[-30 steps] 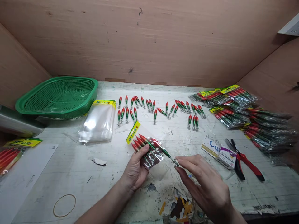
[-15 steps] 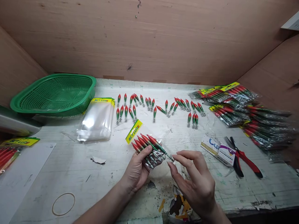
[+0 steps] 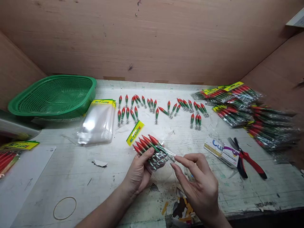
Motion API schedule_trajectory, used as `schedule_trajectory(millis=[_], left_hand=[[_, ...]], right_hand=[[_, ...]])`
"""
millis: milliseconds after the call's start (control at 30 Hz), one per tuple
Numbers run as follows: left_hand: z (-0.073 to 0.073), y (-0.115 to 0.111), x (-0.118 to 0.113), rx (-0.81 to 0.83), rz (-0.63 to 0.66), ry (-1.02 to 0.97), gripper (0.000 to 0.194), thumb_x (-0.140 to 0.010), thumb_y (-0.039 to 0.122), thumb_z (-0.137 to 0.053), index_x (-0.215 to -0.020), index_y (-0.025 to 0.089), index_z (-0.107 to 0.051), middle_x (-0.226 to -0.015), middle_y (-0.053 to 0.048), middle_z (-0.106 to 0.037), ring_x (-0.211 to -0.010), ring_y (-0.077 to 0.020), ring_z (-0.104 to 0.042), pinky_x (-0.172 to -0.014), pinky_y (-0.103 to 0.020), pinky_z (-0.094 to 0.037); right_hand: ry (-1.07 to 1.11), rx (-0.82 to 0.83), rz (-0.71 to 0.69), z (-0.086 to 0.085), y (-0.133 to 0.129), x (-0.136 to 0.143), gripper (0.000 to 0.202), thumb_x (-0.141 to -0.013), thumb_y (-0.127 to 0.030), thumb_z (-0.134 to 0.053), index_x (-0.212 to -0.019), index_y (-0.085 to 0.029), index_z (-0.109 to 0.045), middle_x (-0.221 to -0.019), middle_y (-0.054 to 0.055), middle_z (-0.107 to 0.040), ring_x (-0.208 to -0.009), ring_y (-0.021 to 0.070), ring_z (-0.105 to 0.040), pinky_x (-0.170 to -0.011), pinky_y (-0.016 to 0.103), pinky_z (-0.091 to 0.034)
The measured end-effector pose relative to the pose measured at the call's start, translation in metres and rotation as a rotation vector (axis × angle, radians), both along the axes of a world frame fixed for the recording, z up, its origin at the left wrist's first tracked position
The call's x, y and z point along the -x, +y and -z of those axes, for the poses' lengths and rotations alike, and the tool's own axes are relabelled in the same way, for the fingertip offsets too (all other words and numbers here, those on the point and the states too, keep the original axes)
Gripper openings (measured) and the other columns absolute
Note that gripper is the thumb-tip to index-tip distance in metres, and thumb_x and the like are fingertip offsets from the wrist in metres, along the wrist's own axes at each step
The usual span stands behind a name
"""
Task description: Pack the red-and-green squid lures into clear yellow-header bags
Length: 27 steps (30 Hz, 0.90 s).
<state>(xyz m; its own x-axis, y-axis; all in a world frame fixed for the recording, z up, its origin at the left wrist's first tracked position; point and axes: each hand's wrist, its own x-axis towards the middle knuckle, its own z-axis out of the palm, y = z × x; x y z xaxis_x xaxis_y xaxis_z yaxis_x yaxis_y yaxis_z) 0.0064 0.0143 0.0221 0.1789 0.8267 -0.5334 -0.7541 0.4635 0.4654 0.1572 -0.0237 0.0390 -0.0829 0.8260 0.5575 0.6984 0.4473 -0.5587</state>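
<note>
My left hand grips a clear bag with a yellow and green BCT LURE header, its thumb pressed on the front. Several red and green lures lie side by side in the bag, red ends toward the header and metal hooks toward my right hand. The rightmost lure has its hook end at the bag's edge. My right hand pinches at that edge, thumb and index finger close to the hooks. Whether the fingertips hold plastic or hook is too small to tell.
Loose lures lie in rows behind my hands. A stack of clear bags and a green basket are at left. Filled packs, a card box and red-handled pliers sit at right. A rubber band lies front left.
The rightmost lure has slid a little further into the bag, away from my right fingertips. My left hand still holds the bag in nearly the same place.
</note>
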Motion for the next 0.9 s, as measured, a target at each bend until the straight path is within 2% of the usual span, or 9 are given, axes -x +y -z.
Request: schedule_trajectory(millis=[167, 367, 600, 900], left_hand=[[0.0029, 0.0005, -0.0014, 0.001, -0.050, -0.011, 0.035, -0.063, 0.023, -0.082, -0.093, 0.010, -0.069, -0.085, -0.008, -0.072, -0.078, -0.0183, -0.068, -0.069, -0.025, -0.057], [0.0058, 0.0011, -0.0020, 0.079, -0.109, -0.024, 0.034, -0.060, 0.023, -0.084, -0.088, 0.014, -0.068, -0.080, -0.002, -0.071, -0.067, -0.0128, -0.066, -0.064, -0.023, -0.057], [0.0021, 0.0005, -0.0014, 0.062, -0.020, 0.039, 0.045, -0.054, 0.029, -0.088, -0.090, 0.013, -0.066, -0.079, -0.002, -0.069, -0.062, -0.0121, -0.064, -0.052, -0.020, -0.054], [0.0016, -0.0022, -0.0022, -0.007, -0.020, 0.102, 0.042, -0.055, 0.028, -0.087, -0.087, 0.013, -0.066, -0.075, -0.001, -0.068, -0.061, -0.0112, -0.063, -0.053, -0.020, -0.054]], right_hand=[[-0.089, -0.115, -0.048, -0.0004, 0.0019, -0.0008, 0.033, -0.083, -0.002, -0.062, -0.112, -0.015, -0.061, -0.084, 0.006, -0.050, -0.078, 0.0166, -0.049, -0.065, 0.030, -0.044], [-0.129, -0.104, -0.083, -0.0023, 0.0027, -0.0050, 0.028, -0.082, -0.004, -0.062, -0.109, -0.014, -0.062, -0.084, 0.007, -0.051, -0.079, 0.0178, -0.050, -0.067, 0.032, -0.044], [-0.161, -0.153, -0.044, -0.0044, 0.0050, -0.0064, 0.034, -0.083, -0.002, -0.061, -0.114, -0.016, -0.063, -0.080, 0.006, -0.053, -0.076, 0.0172, -0.050, -0.065, 0.031, -0.043], [-0.031, -0.145, -0.015, -0.0013, 0.0023, 0.0012, 0.040, -0.081, 0.002, -0.063, -0.115, -0.019, -0.064, -0.079, 0.004, -0.057, -0.074, 0.0155, -0.052, -0.063, 0.030, -0.045]])
